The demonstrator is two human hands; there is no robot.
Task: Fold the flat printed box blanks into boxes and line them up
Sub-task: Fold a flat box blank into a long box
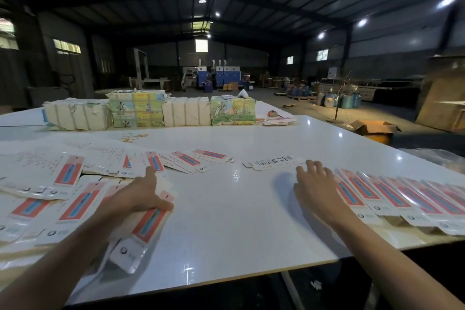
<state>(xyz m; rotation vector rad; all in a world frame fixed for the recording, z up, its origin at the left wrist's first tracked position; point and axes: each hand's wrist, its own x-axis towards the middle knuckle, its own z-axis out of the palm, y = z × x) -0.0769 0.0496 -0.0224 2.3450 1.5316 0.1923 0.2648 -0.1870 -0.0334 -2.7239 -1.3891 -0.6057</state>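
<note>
The left hand (141, 194) lies flat, fingers straight, on a long white card blank with a red-and-blue panel (148, 228). The blank's long axis slants from near-left to far-right under the palm. The right hand (314, 184), fingers spread flat, touches the left end of a row of red-printed white folded boxes (392, 196).

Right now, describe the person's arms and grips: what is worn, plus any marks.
The left grip and right grip are bare hands, with no gloves and no rings visible. The left forearm and right forearm are bare too, with no sleeve, watch or band in view up to the frame's edge. No markings show.
</note>
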